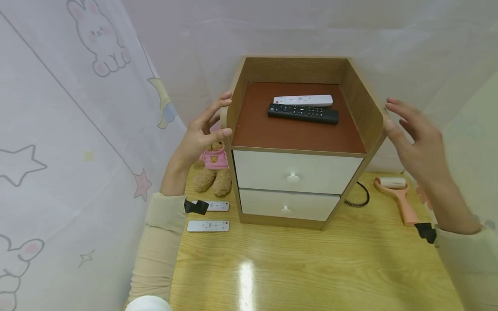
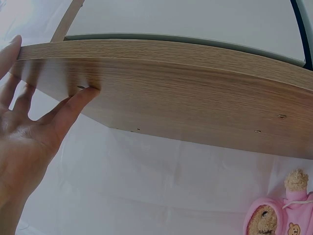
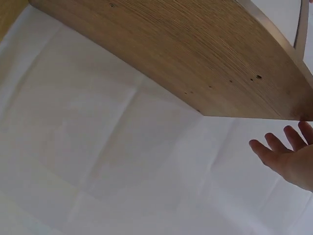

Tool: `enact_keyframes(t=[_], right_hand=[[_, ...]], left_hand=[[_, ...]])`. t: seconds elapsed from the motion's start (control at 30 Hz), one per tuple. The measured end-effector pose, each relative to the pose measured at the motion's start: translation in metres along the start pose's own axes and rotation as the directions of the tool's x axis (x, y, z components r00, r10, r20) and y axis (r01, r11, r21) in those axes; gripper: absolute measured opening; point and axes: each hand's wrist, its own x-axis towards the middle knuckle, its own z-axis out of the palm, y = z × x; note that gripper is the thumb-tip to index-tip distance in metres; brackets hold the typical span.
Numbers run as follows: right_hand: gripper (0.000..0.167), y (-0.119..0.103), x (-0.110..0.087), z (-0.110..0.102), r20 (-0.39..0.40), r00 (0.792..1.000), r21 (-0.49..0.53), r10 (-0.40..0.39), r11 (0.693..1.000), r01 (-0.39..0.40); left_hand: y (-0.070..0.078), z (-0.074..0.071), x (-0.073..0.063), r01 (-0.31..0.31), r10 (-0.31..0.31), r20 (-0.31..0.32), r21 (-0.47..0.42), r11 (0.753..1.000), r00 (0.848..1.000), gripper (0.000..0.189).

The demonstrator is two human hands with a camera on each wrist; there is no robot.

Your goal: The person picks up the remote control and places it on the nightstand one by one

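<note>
A small wooden drawer cabinet stands on the table, with two white drawers, the upper drawer and the lower drawer, each with a round knob. My left hand touches the cabinet's left side panel with fairly straight fingers, its thumb near the front edge. On the other side my right hand is beside the right panel, thumb at the front edge, fingers loosely bent. A white remote control and a black remote control lie on the cabinet's brown top.
Left of the cabinet sit a teddy bear in pink and two white remotes, the nearer remote fully visible. At right lie an orange-handled lint roller and a black coiled cord. A white round object shows at the bottom edge.
</note>
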Motion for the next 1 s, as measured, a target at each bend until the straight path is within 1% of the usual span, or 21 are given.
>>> enact_keyframes(t=[0.1,0.17,0.2,0.3,0.33,0.4,0.43,0.53,0.57,0.67,0.8,0.87,1.0], right_hand=[[0.040,0.010,-0.001,0.005,0.002,1.000,0.103,0.026,0.994,-0.026],[0.041,0.015,-0.001,0.008,-0.002,1.000,0.198,0.025,0.980,-0.025],[0.041,0.016,0.000,0.009,-0.002,1.000,0.263,0.014,0.965,-0.013],[0.042,0.020,0.003,0.015,0.005,0.999,0.354,-0.042,0.934,0.038],[0.042,0.021,0.004,0.017,0.005,0.998,0.394,-0.063,0.917,0.056],[0.041,0.022,0.006,0.020,0.000,0.995,0.425,-0.103,0.900,0.093],[0.040,0.023,0.006,0.022,-0.004,0.993,0.420,-0.117,0.901,0.108],[0.040,0.022,0.007,0.025,-0.009,0.989,0.495,-0.149,0.858,0.134],[0.040,0.022,0.007,0.026,-0.004,0.988,0.510,-0.153,0.850,0.134],[0.042,0.026,0.008,0.027,0.029,0.987,0.549,-0.158,0.827,0.116],[0.044,0.035,0.009,0.025,0.074,0.985,0.573,-0.157,0.815,0.087],[0.046,0.039,0.009,0.023,0.095,0.983,0.595,-0.157,0.801,0.070],[0.049,0.043,0.009,0.017,0.128,0.976,0.615,-0.174,0.786,0.060]], left_hand=[[0.000,0.000,0.000,0.007,-0.007,-0.002,-0.004,1.000,1.000,0.056],[-0.001,0.000,0.000,0.010,-0.010,-0.001,-0.005,1.000,1.000,0.056],[-0.001,0.000,0.000,0.010,-0.010,-0.001,-0.003,1.000,1.000,0.056],[0.000,0.000,0.000,0.013,-0.013,-0.004,0.002,1.000,1.000,0.056],[0.000,0.000,0.000,0.015,-0.015,-0.006,0.005,1.000,1.000,0.056],[0.001,0.000,0.000,0.018,-0.018,-0.008,0.007,1.000,1.000,0.056],[0.001,0.000,0.000,0.020,-0.020,-0.008,0.012,1.000,1.000,0.056],[0.002,-0.001,0.000,0.023,-0.023,-0.008,0.011,1.000,1.000,0.056],[0.003,-0.001,-0.001,0.025,-0.025,-0.008,0.010,1.000,1.000,0.056],[0.004,-0.003,-0.002,0.026,-0.026,-0.006,0.003,1.000,1.000,0.057],[0.005,-0.003,-0.003,0.041,-0.041,0.008,-0.001,0.999,0.999,0.058],[0.006,-0.002,-0.003,0.057,-0.057,0.018,-0.003,0.998,0.998,0.058],[0.010,0.002,-0.004,0.105,-0.106,0.028,0.009,0.994,0.994,0.063]])
